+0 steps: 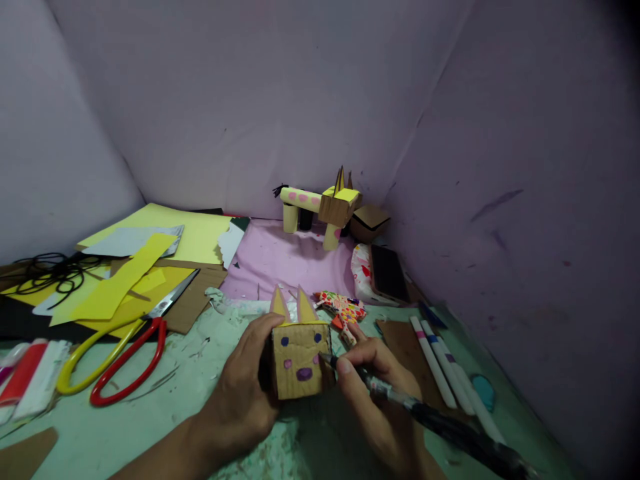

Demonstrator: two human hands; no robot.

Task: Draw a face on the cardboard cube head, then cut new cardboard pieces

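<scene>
A small cardboard box head (301, 360) with two pointed ears faces me at the table's front middle. Blue eye dots, pink cheek spots and a purple nose mark its front. Wrapped around its left side, my left hand (250, 373) keeps it upright. My right hand (383, 387) pinches a dark pen (400, 397), whose tip is at the right cheek spot; whether it touches the surface I cannot tell. Behind the head lies a flower-patterned piece (345, 305). Farther back stands a yellow paper-tube animal (313, 203) with pink spots and a cardboard head.
Red-and-yellow scissors (150, 327) lie open at left, near yellow paper strips (117, 283), black cord (50, 273) and cardboard. White markers (440, 363) rest on cardboard at right. A phone (389, 273) leans behind them. Pale walls (280, 100) enclose the table.
</scene>
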